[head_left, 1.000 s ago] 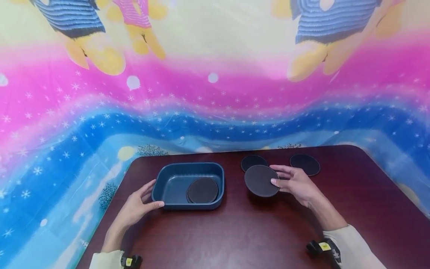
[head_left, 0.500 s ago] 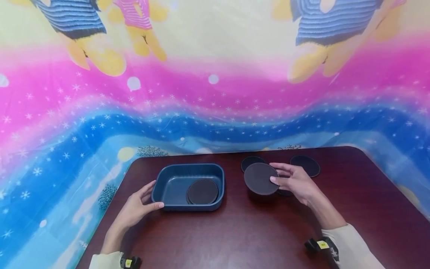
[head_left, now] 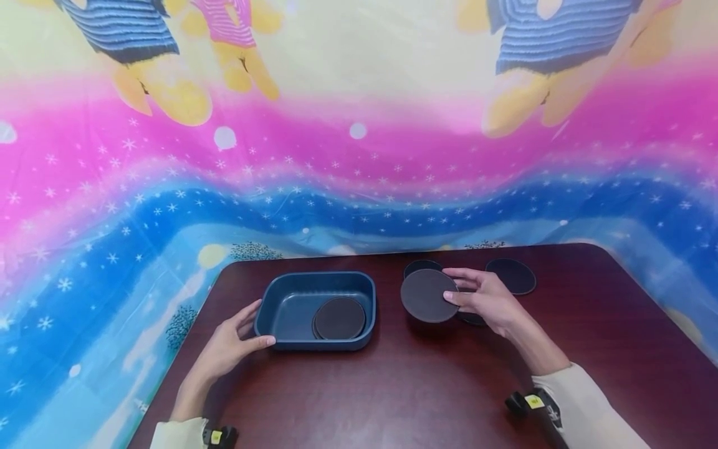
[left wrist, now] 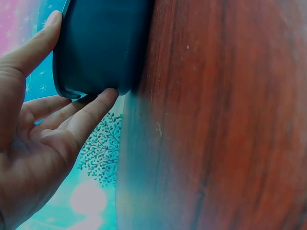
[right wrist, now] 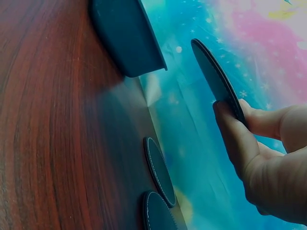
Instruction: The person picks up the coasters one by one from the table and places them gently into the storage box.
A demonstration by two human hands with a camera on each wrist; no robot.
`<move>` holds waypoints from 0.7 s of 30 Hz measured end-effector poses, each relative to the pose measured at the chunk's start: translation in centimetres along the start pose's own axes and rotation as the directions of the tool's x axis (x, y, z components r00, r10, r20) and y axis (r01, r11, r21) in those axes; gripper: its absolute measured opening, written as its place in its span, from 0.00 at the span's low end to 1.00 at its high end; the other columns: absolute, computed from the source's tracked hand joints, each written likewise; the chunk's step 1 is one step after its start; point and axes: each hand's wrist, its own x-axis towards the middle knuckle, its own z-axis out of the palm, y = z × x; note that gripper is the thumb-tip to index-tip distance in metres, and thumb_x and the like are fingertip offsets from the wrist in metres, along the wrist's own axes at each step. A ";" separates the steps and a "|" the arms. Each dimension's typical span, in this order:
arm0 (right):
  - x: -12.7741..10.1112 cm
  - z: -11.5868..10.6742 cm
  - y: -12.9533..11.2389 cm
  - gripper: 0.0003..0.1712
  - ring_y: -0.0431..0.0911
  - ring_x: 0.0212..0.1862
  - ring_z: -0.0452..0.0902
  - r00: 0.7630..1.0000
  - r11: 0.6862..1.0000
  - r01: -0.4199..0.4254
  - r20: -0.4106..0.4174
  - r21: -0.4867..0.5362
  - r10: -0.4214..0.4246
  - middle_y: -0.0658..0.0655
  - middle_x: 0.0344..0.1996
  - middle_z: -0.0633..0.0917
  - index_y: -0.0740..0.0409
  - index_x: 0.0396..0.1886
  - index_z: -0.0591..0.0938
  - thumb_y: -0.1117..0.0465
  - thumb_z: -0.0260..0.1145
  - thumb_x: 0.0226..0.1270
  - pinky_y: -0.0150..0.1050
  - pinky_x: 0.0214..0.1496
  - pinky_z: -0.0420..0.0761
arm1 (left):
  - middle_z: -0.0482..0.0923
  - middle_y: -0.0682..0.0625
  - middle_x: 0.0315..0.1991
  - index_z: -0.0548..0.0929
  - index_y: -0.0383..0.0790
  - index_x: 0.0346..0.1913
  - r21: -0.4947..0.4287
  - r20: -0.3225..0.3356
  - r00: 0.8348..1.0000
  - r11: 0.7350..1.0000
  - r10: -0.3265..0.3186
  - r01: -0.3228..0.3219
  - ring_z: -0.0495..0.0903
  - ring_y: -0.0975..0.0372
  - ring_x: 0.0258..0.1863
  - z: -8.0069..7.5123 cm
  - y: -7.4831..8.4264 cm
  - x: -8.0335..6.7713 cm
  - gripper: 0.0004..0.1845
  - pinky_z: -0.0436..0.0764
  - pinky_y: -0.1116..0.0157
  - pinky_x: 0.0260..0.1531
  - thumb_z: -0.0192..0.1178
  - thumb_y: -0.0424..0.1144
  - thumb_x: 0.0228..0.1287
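Observation:
My right hand (head_left: 493, 302) pinches a round dark coaster (head_left: 429, 296) between thumb and fingers, raised over the table and tilted. The right wrist view shows that held coaster (right wrist: 216, 79) nearly edge-on, with a stitched rim. To the left stands a dark blue rectangular box (head_left: 280, 342) with rounded corners. Inside its right end lie stacked coasters (head_left: 339, 318); how many cannot be told. At the box's left end is my left hand (head_left: 221, 349), its thumb on the front rim and extended fingers against the side. The left wrist view shows these fingertips (left wrist: 110, 93) touching the wall.
Behind the held coaster lies another coaster (head_left: 422, 266), partly covered. One more coaster (head_left: 510, 276) lies at the back right, and a dark coaster edge (head_left: 473, 319) shows beneath my right hand. A patterned cloth (head_left: 359, 181) hangs behind the dark red table (head_left: 381, 399).
My right hand and its coaster have shifted slightly left and up in the head view. The left hand and box stay in place.

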 end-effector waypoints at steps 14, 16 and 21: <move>0.5 0.8 -0.2 0.39 0.51 0.65 0.83 1.000 1.000 0.007 0.007 -0.030 -0.007 0.75 0.76 0.72 0.61 0.81 0.70 0.62 0.73 0.75 0.39 0.56 0.89 | 0.65 0.33 0.82 0.56 0.41 0.87 -0.014 0.001 1.000 1.000 -0.001 0.001 0.69 0.37 0.78 0.0 -0.1 0.1 0.53 0.83 0.44 0.66 0.76 0.48 0.68; 0.6 0.9 -0.2 0.39 0.47 0.60 0.86 1.000 1.000 0.007 0.009 -0.030 -0.007 0.75 0.75 0.72 0.62 0.81 0.70 0.62 0.73 0.75 0.39 0.56 0.89 | 0.65 0.33 0.81 0.56 0.41 0.87 -0.011 -0.001 1.000 1.000 -0.001 0.001 0.69 0.38 0.78 0.0 -0.1 0.1 0.53 0.83 0.44 0.66 0.76 0.48 0.68; 0.9 1.2 -0.3 0.39 0.41 0.52 0.88 1.000 1.000 0.005 0.007 -0.026 -0.004 0.75 0.73 0.74 0.62 0.81 0.70 0.63 0.72 0.75 0.37 0.55 0.89 | 0.66 0.33 0.81 0.56 0.41 0.87 -0.003 0.000 1.000 1.000 0.006 -0.006 0.70 0.38 0.78 0.0 -0.1 0.1 0.53 0.84 0.45 0.65 0.76 0.48 0.68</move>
